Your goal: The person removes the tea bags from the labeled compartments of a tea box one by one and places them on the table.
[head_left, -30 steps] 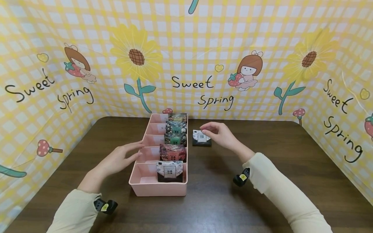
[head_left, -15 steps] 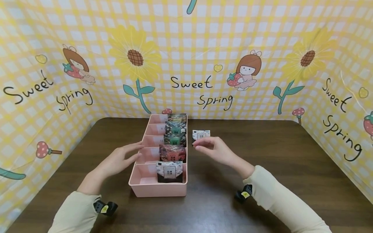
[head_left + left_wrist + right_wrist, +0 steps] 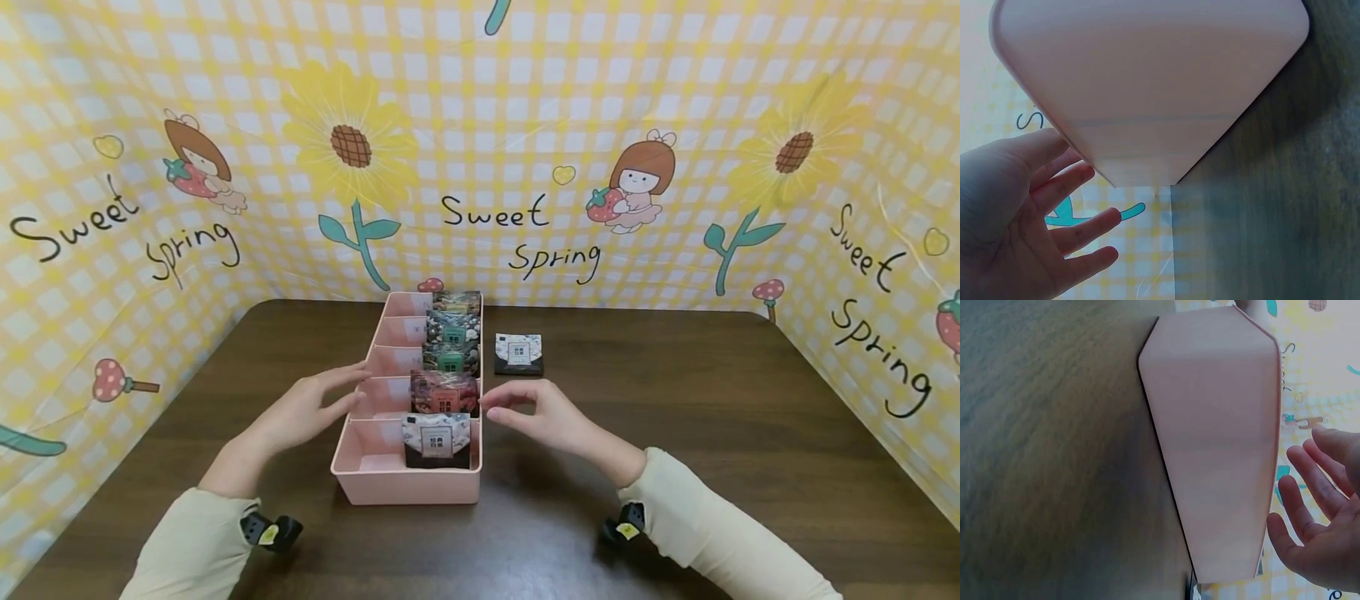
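A pink divided box (image 3: 405, 489) stands lengthwise on the table, with a packet upright in each compartment. The front compartment has a white-and-black packet (image 3: 437, 443); behind it is a red packet (image 3: 444, 395), then a green packet (image 3: 450, 360) and a teal one. My left hand (image 3: 292, 414) rests its fingers at the box's left rim, thumb apart from the other fingers. Beside the right rim, near the red packet, my right hand (image 3: 551, 421) has loosely bent fingers and holds nothing. In the right wrist view the right fingers (image 3: 1297, 509) are spread close to the box's wall.
Another white-and-black packet (image 3: 518, 356) lies flat on the dark wooden table (image 3: 675, 375), right of the box and beyond my right hand. A yellow checked cloth (image 3: 495, 108) with printed flowers hangs around the back and sides.
My right hand has come away from the packet lying on the table and moved nearer to me, toward the box's right rim. The left hand stays in place.
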Tool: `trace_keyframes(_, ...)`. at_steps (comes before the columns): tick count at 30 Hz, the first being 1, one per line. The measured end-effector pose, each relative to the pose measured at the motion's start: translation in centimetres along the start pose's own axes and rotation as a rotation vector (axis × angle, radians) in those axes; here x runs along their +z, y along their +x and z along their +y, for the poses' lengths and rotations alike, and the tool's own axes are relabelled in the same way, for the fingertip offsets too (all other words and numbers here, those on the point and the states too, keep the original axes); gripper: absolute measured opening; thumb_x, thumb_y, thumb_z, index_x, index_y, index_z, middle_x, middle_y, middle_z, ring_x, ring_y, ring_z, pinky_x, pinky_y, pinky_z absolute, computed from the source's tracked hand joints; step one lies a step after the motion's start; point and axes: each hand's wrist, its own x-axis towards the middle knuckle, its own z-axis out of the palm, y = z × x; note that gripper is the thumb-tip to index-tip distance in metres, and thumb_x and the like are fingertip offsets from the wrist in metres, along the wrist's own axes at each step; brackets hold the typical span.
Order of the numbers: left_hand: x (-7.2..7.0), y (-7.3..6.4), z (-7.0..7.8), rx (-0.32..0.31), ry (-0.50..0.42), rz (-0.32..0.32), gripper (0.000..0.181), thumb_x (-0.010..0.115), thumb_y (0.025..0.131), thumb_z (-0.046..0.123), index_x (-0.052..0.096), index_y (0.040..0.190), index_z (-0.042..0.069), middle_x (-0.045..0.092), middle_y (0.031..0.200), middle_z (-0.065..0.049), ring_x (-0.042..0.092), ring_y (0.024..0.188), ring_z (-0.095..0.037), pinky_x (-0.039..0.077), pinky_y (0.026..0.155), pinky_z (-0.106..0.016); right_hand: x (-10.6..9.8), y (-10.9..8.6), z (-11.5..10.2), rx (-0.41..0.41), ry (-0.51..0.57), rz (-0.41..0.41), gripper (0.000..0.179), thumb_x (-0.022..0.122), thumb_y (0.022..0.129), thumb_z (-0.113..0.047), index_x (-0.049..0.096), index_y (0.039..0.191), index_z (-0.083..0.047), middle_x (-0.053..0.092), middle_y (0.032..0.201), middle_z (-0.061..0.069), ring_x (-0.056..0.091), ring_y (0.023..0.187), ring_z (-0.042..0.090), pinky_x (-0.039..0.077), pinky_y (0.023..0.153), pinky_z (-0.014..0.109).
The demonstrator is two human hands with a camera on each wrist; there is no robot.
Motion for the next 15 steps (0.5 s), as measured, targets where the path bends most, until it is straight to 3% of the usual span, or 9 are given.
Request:
trace_keyframes(9, -0.2, -0.1, 0.3, 0.007, 0.0, 0.004, 0.038, 0.055, 0.095, 0.02, 0.054, 0.13, 0.005, 0.05, 0.137, -0.021, 0.046, 0.127, -0.041, 0.038, 0.102, -0.057, 1.2, 0.4, 0.1, -0.059, -0.035, -0.008, 0.025, 0.065, 0.088, -0.019, 0.068, 0.108, -0.005, 0.072, 0.103, 0.007, 0.065, 0.094, 0.014, 0.052, 0.088, 0.037)
trace_keyframes(15, 0.0, 0.1, 0.1, -0.003, 0.001, -0.004, 0.038, 0.054, 0.094, 0.018, 0.054, 0.13, 0.004, 0.049, 0.138, -0.022, 0.045, 0.127, -0.041, 0.037, 0.103, -0.057, 1.9, 0.8, -0.1, -0.072, -0.081, -0.005, 0.022, 0.064, 0.089, -0.018, 0.069, 0.107, -0.007, 0.072, 0.101, 0.007, 0.064, 0.091, 0.013, 0.052, 0.08, 0.03)
